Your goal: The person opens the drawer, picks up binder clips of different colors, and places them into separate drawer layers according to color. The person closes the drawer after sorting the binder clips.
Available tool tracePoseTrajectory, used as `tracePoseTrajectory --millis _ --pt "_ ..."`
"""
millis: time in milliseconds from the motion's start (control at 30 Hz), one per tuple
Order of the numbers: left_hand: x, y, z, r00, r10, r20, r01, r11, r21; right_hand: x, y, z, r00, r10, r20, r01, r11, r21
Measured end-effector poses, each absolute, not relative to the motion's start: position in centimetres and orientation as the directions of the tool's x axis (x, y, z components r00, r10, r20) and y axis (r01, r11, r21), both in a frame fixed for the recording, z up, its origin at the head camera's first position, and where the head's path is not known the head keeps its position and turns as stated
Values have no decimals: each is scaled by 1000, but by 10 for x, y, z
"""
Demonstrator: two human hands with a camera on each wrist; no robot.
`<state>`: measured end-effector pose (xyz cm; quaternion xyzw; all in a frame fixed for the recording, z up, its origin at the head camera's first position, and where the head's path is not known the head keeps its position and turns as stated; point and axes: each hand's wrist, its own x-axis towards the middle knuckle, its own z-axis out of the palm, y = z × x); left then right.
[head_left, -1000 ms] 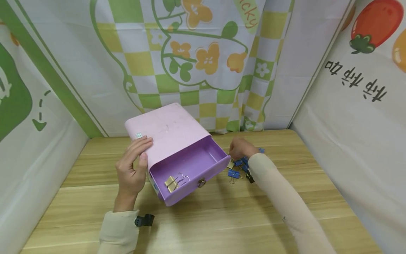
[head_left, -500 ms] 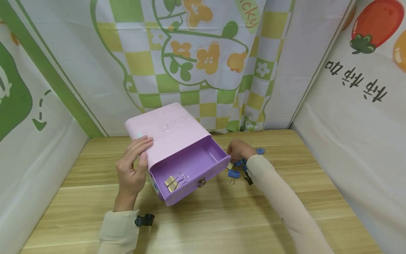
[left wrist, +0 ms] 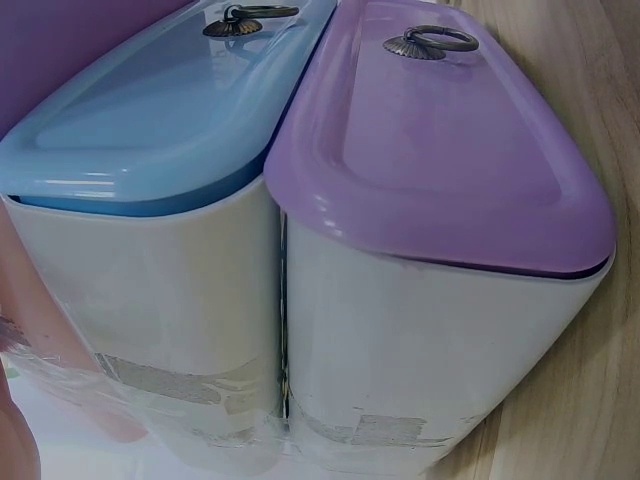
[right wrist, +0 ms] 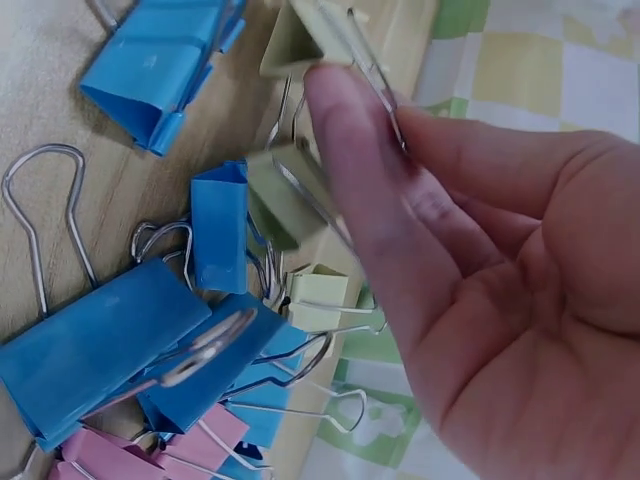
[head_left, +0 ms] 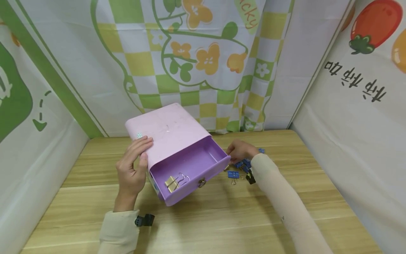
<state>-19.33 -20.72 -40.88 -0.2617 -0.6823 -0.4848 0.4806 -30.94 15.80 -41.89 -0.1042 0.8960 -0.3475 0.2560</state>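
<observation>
Clips (head_left: 246,165), mostly blue, piled on the table (head_left: 203,229) just right of the pink box (head_left: 168,132), whose purple drawer (head_left: 185,189) is pulled out with a gold clip (head_left: 171,184) inside. Right hand (head_left: 241,150) over the pile, pinching a yellow clip (right wrist: 300,45) by its wire handle between thumb and fingers. Left hand (head_left: 130,173) rests on the box's left edge, fingers extended, not gripping.

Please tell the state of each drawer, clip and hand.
Top purple drawer: pulled open
Gold clip: lying in that drawer
Blue drawer: closed or nearly
Lower purple drawer: closed or nearly
Clip pile: loose on table
Left hand: resting on box
Right hand: pinching yellow clip
</observation>
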Motion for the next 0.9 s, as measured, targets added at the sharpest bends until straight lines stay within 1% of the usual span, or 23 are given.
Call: tracePoseTrajectory --millis 200,333,567,900 --pt "-193 -206 -408 -396 -110 912 826 390 406 -315 166 -423 -814 -400 -422 118 597 -793" --pt "-192 -206 -407 -393 -110 913 829 388 403 -315 170 -422 -807 -399 -436 161 562 -812" --pt "-192 -205 -406 -397 -113 911 827 386 409 -316 174 -412 -807 -382 -451 202 539 -818" --pt "-192 -205 -407 -396 -116 911 829 382 409 -322 183 -397 -793 -419 -443 213 491 -845"
